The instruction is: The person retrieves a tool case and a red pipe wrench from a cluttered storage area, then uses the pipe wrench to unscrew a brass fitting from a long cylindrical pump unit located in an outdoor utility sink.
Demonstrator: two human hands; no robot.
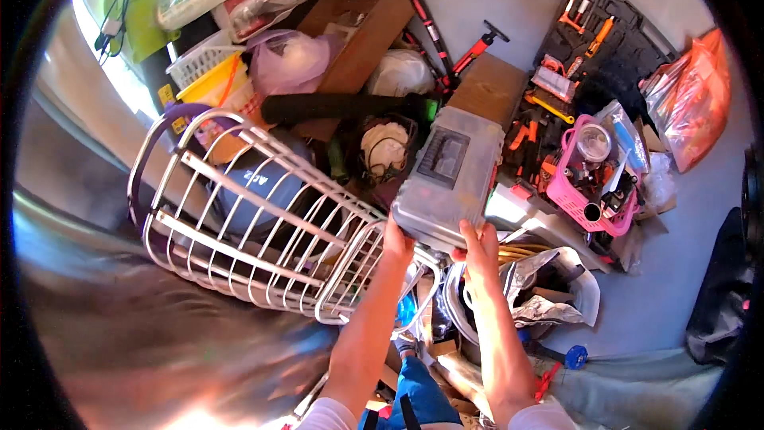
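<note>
A person w/ bare forearms grips a grey see-through plastic case [442,171], held just ahead of both hands. L hand [399,240] is closed on the near L corner, some fingers hidden; R hand [477,247] is clasped on the near R edge, fingertips showing at the rim. Beyond the hands, past the case's far end, sits a brown box [487,89]; can't tell if the two touch. Immed. L of the L hand, a wire rack [253,229] lies tilted, reaching well out to that side. To the R of the R hand & farther fwd: a pink basket [563,193] w/ assorted items, then an orange bag [696,107] beyond it. Just R of & below the R hand, a crumpled white sack [587,291] gapes open; nr the R forearm, a blue wheel [575,357].
</note>
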